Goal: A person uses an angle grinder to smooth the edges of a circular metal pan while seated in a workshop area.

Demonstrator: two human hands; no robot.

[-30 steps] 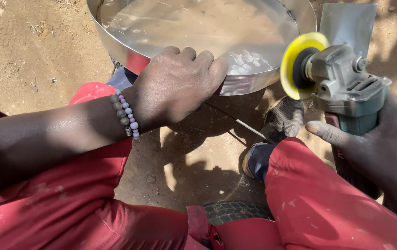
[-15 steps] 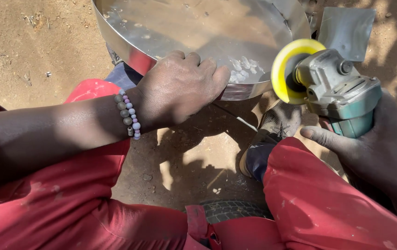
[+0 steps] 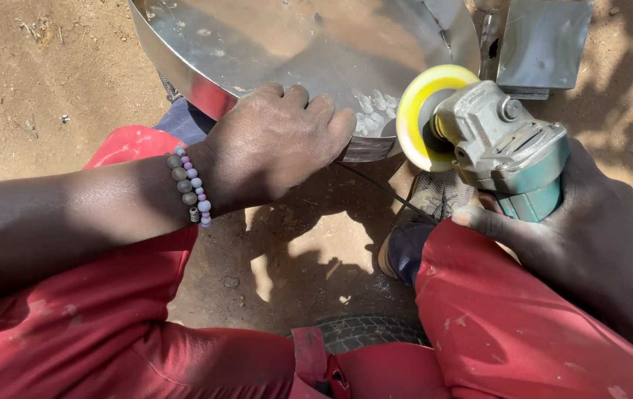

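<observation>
A large shiny metal pan lies tilted at the top of the head view. My left hand, with a bead bracelet at the wrist, grips its near rim, fingers curled over the edge. My right hand holds a grey and teal angle grinder by its body. The grinder's yellow disc sits right at the pan's near right rim, beside my left fingertips.
My knees in red trousers frame sandy ground. A dark shoe rests under the grinder, and a thin cable runs beneath the pan. A flat metal sheet lies at top right. A tyre edge shows between my legs.
The grinder has moved left and up, bringing its yellow disc closer to the pan's rim. My left hand keeps its grip on the rim.
</observation>
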